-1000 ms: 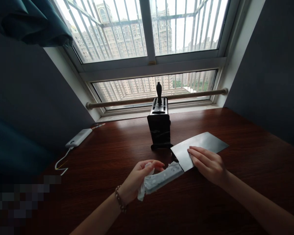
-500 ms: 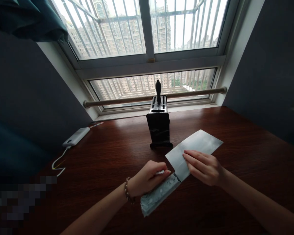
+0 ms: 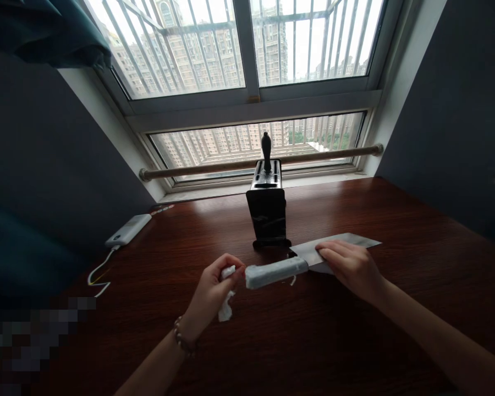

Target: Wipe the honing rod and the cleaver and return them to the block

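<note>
A cleaver lies flat on the dark wooden table [image 3: 355,341], its broad steel blade [image 3: 355,240] pointing right and its pale handle [image 3: 272,272] pointing left. My right hand [image 3: 348,265] rests on the blade with fingers stretched flat, pressing it down. My left hand [image 3: 212,289] is just left of the handle's end, fingers pinched on a crumpled white tissue [image 3: 226,305] that hangs below them. Behind the cleaver stands a black knife block [image 3: 267,212] with one dark knife handle [image 3: 266,149] sticking up from it.
A white power bank [image 3: 127,230] with a cable [image 3: 97,275] lies at the table's left, near the wall. A wooden rod [image 3: 322,155] runs along the barred window behind the block. Teal curtain hangs at the upper left.
The cleaver has turned from a diagonal to nearly level across the table. My left hand has come off the handle, pulling the tissue away to the left. My right hand stayed on the blade.
</note>
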The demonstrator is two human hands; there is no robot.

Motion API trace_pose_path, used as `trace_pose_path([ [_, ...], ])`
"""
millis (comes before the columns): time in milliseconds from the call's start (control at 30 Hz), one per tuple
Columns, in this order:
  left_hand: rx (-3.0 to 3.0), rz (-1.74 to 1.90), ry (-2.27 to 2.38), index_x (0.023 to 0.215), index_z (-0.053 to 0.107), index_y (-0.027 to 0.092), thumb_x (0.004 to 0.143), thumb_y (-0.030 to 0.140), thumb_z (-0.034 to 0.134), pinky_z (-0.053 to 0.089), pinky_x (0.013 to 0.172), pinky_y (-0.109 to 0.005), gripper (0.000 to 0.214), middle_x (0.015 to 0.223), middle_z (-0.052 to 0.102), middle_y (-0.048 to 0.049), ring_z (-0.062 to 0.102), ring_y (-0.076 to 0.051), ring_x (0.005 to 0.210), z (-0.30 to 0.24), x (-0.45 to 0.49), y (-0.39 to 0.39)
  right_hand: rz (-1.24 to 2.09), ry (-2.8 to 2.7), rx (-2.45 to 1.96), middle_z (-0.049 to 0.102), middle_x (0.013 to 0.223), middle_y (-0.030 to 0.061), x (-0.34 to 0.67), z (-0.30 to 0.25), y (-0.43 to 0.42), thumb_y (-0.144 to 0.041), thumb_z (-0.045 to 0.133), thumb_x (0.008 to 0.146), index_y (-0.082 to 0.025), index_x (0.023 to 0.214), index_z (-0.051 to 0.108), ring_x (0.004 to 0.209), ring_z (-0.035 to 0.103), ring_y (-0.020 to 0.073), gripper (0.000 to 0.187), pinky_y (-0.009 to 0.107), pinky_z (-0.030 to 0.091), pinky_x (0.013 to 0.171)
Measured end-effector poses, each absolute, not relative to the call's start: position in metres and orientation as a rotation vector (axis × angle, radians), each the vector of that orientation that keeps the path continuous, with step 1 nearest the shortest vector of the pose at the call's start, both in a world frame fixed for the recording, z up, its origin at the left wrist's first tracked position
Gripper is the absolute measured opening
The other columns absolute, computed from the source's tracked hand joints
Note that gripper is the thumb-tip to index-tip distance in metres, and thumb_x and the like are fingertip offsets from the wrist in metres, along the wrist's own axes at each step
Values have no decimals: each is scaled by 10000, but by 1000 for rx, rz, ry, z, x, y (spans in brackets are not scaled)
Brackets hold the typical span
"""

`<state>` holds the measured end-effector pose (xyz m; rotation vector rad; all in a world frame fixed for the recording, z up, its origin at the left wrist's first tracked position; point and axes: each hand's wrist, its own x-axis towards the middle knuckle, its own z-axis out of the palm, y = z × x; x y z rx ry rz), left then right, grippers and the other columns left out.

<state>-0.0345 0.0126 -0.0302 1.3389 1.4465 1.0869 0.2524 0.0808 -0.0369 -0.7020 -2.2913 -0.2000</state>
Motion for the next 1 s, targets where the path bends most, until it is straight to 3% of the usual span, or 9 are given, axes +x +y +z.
trace_pose_path([
  [167, 924, 905, 1095, 899, 612, 122, 731, 338, 625, 228, 393, -158, 274, 645, 439, 23, 348, -19, 437, -45, -8, 8, 27, -2427, -941, 570, 641, 16, 249, -11, 87, -205, 413, 886, -169, 701, 531, 584, 524, 123, 222, 223, 353, 560],
  [367, 746, 961, 791, 774, 606, 106, 749, 341, 624, 218, 424, -173, 237, 594, 381, 32, 328, -20, 451, -37, 23, 11, -30, -2569, -1079, 559, 607, -8, 241, 18, 87, -168, 473, 828, -176, 656, 482, 534, 485, 112, 172, 242, 242, 515],
  [567, 690, 990, 631, 842, 614, 104, 682, 361, 689, 264, 469, -168, 312, 660, 361, 33, 358, -23, 516, -29, 40, 24, -54, -2607, -1088, 566, 624, -14, 237, 22, 82, -169, 478, 818, -184, 666, 457, 550, 499, 116, 155, 250, 229, 524],
  [667, 722, 1047, 681, 768, 589, 106, 711, 346, 663, 239, 444, -171, 257, 613, 358, 42, 348, -20, 465, -31, 46, 28, -17, -2597, -1072, 548, 609, -25, 235, 21, 78, -149, 481, 810, -187, 663, 446, 534, 481, 109, 156, 247, 225, 516],
  [833, 774, 1065, 669, 616, 455, 121, 762, 396, 584, 193, 410, -177, 337, 551, 341, 49, 334, -29, 415, -46, 45, 23, 21, -2556, -1090, 541, 609, -19, 239, 18, 75, -137, 469, 815, -181, 656, 449, 539, 476, 108, 166, 239, 233, 517],
  [1000, 764, 1143, 693, 600, 341, 153, 810, 425, 505, 176, 397, -186, 381, 546, 322, 52, 299, -35, 408, -55, 28, 14, 55, -2536, -1115, 539, 599, -14, 250, 13, 78, -166, 459, 835, -181, 648, 452, 547, 488, 115, 187, 233, 255, 526],
])
